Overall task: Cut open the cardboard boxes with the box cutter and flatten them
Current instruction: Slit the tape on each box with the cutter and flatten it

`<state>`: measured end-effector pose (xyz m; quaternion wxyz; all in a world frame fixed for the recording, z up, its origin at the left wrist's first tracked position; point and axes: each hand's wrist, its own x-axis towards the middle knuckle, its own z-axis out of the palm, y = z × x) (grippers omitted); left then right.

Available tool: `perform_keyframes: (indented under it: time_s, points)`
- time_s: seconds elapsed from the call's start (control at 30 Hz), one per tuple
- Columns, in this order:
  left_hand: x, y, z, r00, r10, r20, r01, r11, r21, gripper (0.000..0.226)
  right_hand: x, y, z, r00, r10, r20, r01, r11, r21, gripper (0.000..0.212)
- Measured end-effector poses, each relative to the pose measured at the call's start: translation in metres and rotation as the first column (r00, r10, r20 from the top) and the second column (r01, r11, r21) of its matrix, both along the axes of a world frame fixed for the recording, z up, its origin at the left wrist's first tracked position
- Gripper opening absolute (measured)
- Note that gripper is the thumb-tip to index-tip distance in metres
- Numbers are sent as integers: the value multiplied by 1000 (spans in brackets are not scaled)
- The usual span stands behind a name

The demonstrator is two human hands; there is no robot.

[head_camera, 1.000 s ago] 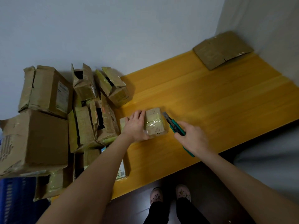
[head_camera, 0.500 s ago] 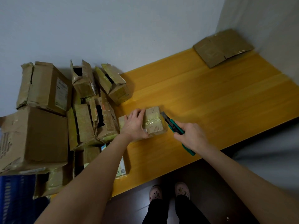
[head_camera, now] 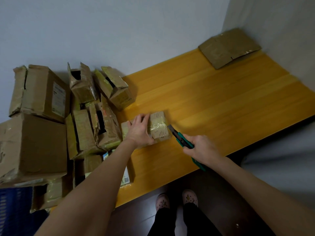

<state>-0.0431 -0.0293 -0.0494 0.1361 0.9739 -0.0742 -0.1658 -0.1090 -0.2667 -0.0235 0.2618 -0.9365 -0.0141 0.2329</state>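
A small taped cardboard box lies on the yellow wooden table. My left hand rests flat on the box's left part, fingers straight, holding it down. My right hand grips a green box cutter. Its extended blade tip touches the box's right edge at the shiny tape band. The cutter's green tail sticks out below my right wrist.
A pile of several worn cardboard boxes fills the table's left side. A flattened box lies at the far right corner against the wall. A blue crate shows at lower left. My feet stand on the dark floor below the table's front edge.
The cutter's blade has moved in to the box's right edge, and my right hand has shifted slightly with it. My left hand stays pressed on the box.
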Motion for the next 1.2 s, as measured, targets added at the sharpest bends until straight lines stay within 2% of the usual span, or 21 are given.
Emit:
perform_keyframes:
  time_s: [0.1,0.23,0.3,0.33,0.5,0.57,0.73,0.87,0.97,1.03,1.13,1.2]
  points:
    - [4,-1,1,999,21,-31,-20,999,26,120,-9,-3,-6,999,-22,-24,24,997,72,58]
    - [15,-4,11,982,175,-73,-169,982,82,118,-2,-6,-7,950,-309,-51,311,912,268,48]
    - [20,-10,18,953,283,-106,-274,957,95,112,13,3,-8,900,-435,-42,426,854,297,41]
    - [20,-14,21,935,333,-122,-320,941,112,110,23,10,-9,895,-444,-46,438,853,284,40]
    - [8,-25,15,811,548,-205,-528,837,146,118,64,48,-35,913,-397,-96,404,912,71,40]
    - [1,-22,10,782,581,-225,-574,812,105,111,74,52,-45,924,-368,-103,368,930,-22,40]
    - [-8,-8,-2,799,557,-226,-571,821,6,87,93,53,-63,948,-312,-67,302,945,-128,40]
    - [-10,-8,-5,787,566,-245,-592,804,-46,75,98,50,-66,960,-278,-36,271,954,-131,30]
    - [-8,-15,-8,801,545,-248,-574,816,-62,74,91,56,-51,969,-240,62,242,970,-24,45]
    - [-6,-19,-9,783,549,-292,-598,795,-107,71,82,68,-38,973,-228,-37,231,968,100,55]
    - [-8,-22,-10,769,549,-328,-615,776,-143,69,70,81,-36,939,-199,-281,248,957,149,30]
    - [-9,-22,-11,775,540,-328,-609,777,-159,69,68,81,-38,918,-205,-339,262,956,132,27]
